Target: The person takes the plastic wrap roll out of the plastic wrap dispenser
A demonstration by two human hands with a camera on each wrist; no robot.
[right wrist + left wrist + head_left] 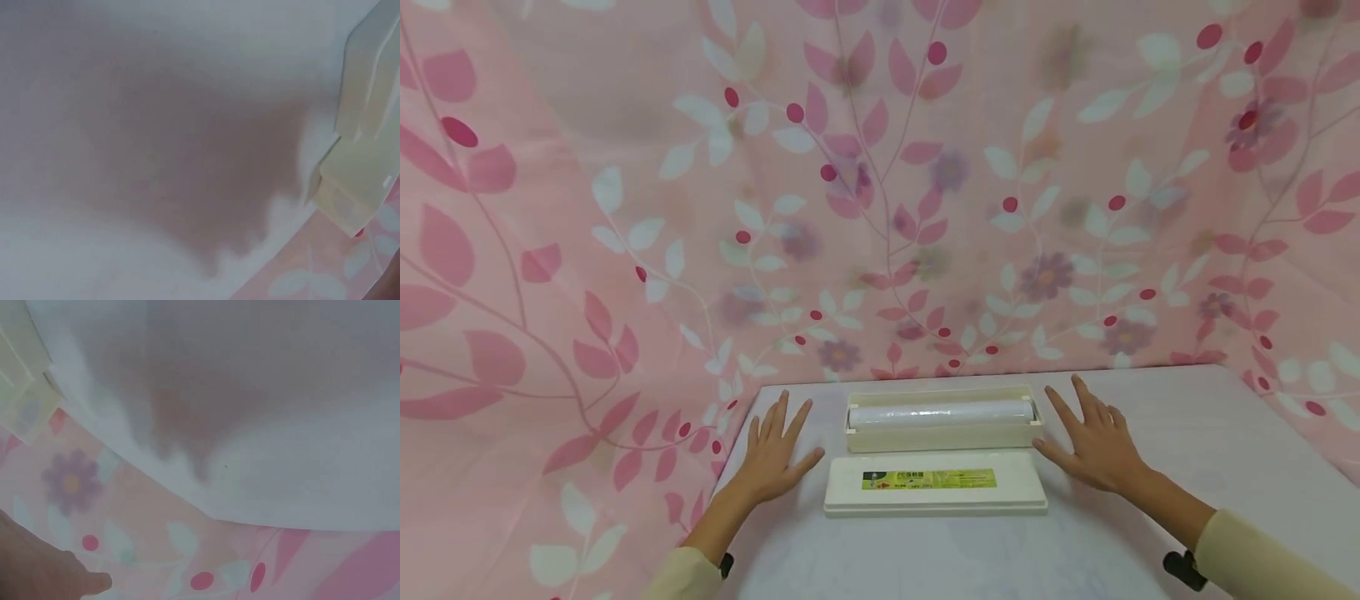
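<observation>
A long cream plastic box (940, 438) lies across the table with a roll of clear cling film (942, 414) inside it. In front of the box lies its cream lid (936, 502), which bears a green and yellow label (928, 479). To the left of both, my left hand (772, 458) is spread with fingers apart, touching neither. My right hand (1099, 446) is spread likewise on the right side, its thumb close to the box's right end. Both hands hold nothing. Each wrist view shows mostly a blurred hand shadow on the white surface.
The white-covered table (1187, 442) reaches back to a pink leaf-and-flower curtain (887, 208), which also hangs along the left and right sides. Dark straps (1184, 570) show at the cuffs of the pale sleeves (1262, 554).
</observation>
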